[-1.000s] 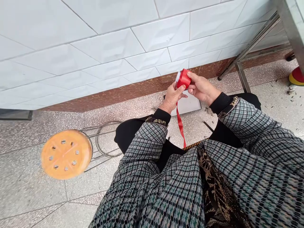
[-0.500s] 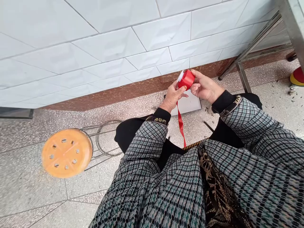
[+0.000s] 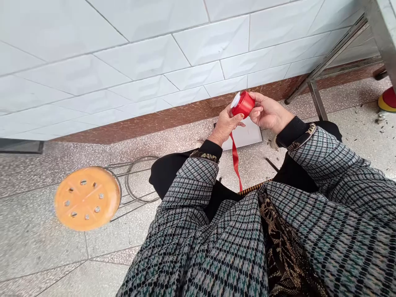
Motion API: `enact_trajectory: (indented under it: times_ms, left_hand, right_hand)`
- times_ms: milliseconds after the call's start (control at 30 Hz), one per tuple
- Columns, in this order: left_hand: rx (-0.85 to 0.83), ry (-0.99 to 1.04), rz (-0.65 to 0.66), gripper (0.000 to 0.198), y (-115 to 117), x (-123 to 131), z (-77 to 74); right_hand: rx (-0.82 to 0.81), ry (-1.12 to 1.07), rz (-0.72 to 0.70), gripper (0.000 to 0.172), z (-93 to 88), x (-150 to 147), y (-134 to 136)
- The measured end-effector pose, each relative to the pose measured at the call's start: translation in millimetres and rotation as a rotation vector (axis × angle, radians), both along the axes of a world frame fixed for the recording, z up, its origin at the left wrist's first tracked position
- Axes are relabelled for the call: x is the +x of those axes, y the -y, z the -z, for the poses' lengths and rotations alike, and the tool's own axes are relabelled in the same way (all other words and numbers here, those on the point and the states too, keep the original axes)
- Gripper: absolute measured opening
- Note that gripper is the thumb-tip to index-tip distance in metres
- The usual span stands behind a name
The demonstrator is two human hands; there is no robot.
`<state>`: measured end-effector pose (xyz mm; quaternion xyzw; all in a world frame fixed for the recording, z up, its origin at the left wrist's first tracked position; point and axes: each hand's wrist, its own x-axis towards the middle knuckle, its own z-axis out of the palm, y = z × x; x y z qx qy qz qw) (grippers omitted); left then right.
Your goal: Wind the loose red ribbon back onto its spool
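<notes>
Orange stool (image 3: pixel 87 198) far left of the ribbon spool (image 3: pixel 243 104), tipped on its side on the speckled floor (image 3: pixel 37 243), wire legs (image 3: pixel 139 181) pointing toward the spool side; well apart from both hands, no obstruction. Left hand (image 3: pixel 225 126) just below-left of the spool, grip pinched on the spool's lower edge where the loose ribbon tail (image 3: pixel 235 159) leaves it, presumably to control the free end. Spool held up in the air between both hands, above the lap, white end cap facing left and away. Tail hangs straight down from the spool and disappears between the knees; lower end hidden by the checked coat (image 3: pixel 247 247). Right hand (image 3: pixel 268 113) touching the spool's right side, grip closed around the roll body, fingers wrapped over the top, likely steadying it. White flat sheet (image 3: pixel 247 135) on the floor directly below the spool, partly covered by the hands; cannot tell what it is. Metal frame leg (image 3: pixel 315 99) right of the spool against the tiled wall (image 3: pixel 123 62), well apart. Red-and-yellow object (image 3: pixel 388 101) at far right edge, cropped, unidentifiable. Small debris scattered on the floor right of the spool. Nothing between hands and spool; sleeves clear of the tail.
</notes>
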<state>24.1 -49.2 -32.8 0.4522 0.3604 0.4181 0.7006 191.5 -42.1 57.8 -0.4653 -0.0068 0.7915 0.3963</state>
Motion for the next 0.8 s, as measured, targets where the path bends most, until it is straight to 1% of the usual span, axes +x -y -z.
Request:
enact_trajectory:
  times_ms: [133,267,367,467,533,633,800]
  left_hand:
    - [-0.041,0.031,-0.016,0.077,2.8,1.3,-1.0]
    - [-0.113,0.053,-0.072,0.064,6.7,5.9,-4.0]
    - [-0.143,0.04,-0.105,0.064,7.0,9.3,-10.0]
    - [-0.163,0.005,-0.099,0.063,4.9,9.8,-18.7]
    - [-0.167,-0.008,-0.082,0.061,3.2,8.5,-23.3]
    - [-0.155,-0.026,-0.084,0.06,1.6,6.8,-24.4]
    - [-0.189,-0.092,-0.203,0.065,1.6,11.8,-16.5]
  right_hand:
    - [0.034,0.047,-0.024,0.008,0.8,-1.6,2.6]
    - [0.186,0.15,-0.005,0.015,0.3,-12.1,12.1]
    - [0.306,0.286,-0.021,0.024,0.3,-20.3,16.1]
    - [0.359,0.416,0.027,0.038,0.4,-24.6,12.9]
    - [0.354,0.427,0.081,0.044,0.8,-25.5,8.6]
    - [0.297,0.384,0.151,0.043,3.5,-26.9,3.4]
    - [0.202,0.317,0.193,0.034,10.5,-30.6,-2.0]
